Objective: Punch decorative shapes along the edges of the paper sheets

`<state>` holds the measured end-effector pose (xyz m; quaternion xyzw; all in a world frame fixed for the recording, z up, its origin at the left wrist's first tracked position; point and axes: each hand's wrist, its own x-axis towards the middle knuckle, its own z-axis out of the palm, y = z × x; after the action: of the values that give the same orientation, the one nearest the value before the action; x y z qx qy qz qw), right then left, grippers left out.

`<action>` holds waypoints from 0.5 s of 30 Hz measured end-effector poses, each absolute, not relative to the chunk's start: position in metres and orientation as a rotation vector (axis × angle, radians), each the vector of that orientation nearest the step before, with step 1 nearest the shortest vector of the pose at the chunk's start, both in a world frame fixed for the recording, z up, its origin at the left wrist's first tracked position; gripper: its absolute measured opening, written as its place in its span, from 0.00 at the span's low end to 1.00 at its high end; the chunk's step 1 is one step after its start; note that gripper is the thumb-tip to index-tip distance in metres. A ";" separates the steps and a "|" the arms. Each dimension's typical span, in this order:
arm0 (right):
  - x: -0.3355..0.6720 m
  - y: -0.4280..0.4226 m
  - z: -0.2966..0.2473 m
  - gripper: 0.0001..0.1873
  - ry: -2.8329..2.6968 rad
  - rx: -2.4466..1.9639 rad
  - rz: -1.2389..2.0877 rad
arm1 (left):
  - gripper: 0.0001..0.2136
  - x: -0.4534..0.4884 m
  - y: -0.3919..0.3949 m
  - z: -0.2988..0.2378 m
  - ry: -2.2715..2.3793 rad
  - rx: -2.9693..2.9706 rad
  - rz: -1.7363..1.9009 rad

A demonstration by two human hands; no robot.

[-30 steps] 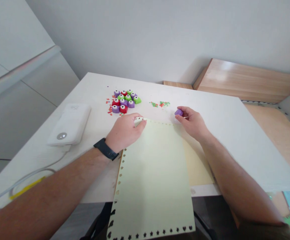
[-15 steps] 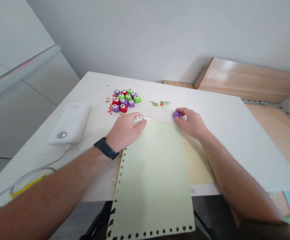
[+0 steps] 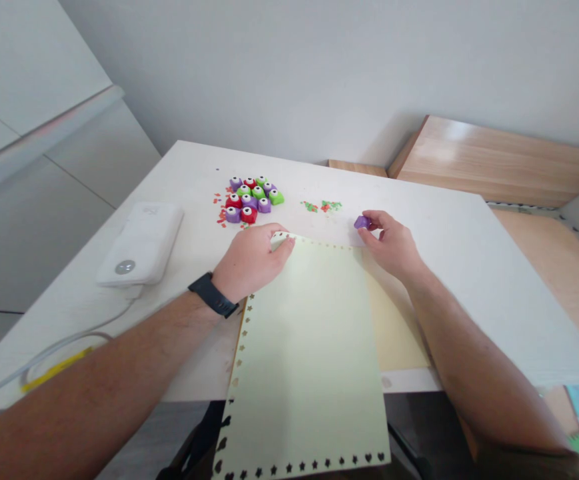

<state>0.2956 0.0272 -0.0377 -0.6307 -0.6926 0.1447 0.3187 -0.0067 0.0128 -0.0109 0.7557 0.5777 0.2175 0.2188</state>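
Note:
A pale green sheet of paper (image 3: pixel 314 347) hangs over the table's front edge, with small stars, hearts and other shapes punched along its left, bottom and top borders. My left hand (image 3: pixel 256 260), with a dark band at the wrist, grips its top left corner between thumb and fingers. Just beyond the sheet's top right corner, my right hand (image 3: pixel 392 243) pinches a purple craft punch (image 3: pixel 362 222), apart from the paper. Several red, green and purple craft punches (image 3: pixel 252 198) with white round tops stand grouped at the back left.
Red and green paper bits (image 3: pixel 330 206) lie behind the sheet and around the punches. A white power bank (image 3: pixel 142 243) with a cable (image 3: pixel 86 331) sits at left. Yellowish paper (image 3: pixel 399 327) lies under the green sheet's right side. The white table (image 3: pixel 469 287) meets a wall behind.
My right hand has moved the purple craft punch slightly right and away from the sheet's top right corner. My left hand keeps its hold on the paper.

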 end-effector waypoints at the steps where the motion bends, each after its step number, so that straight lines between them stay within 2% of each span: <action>1: 0.296 0.027 -0.037 0.21 -1.849 -1.670 0.385 | 0.20 -0.007 0.013 -0.011 1.600 2.092 0.602; 15: 0.296 0.025 -0.038 0.21 -1.879 -1.662 0.360 | 0.20 -0.007 0.013 -0.012 1.617 2.077 0.592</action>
<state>0.2958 0.0251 -0.0382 -0.6258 -0.7075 0.1357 0.2991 -0.0072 0.0131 -0.0118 0.7510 0.5846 0.2140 0.2201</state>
